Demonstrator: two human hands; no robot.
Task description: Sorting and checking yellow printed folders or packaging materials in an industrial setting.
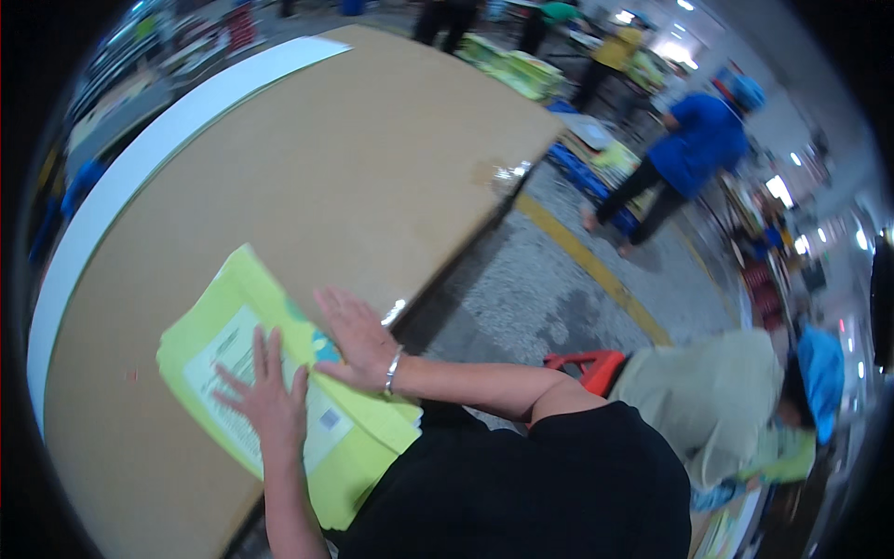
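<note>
A flat yellow-green bag [244, 284] lies at a slant on the brown tabletop, its near end reaching past the table edge toward my body. On its face is a white printed panel [200, 371]; a fold or seam runs along its right part, beside a small blue patch. My left hand [265, 391] rests on the panel with fingers spread. Flat against the bag's right part, near the blue patch, lies my right hand [358, 337], a bracelet [393, 370] around its wrist. Neither hand grips anything.
The wide brown table [335, 158] has a long white strip [121, 200] along its far left edge. At the right, a person in pale clothing [708, 396] bends beside a red object [596, 368]. Farther off, a person in blue [698, 140] stands near stacked sheets [605, 154].
</note>
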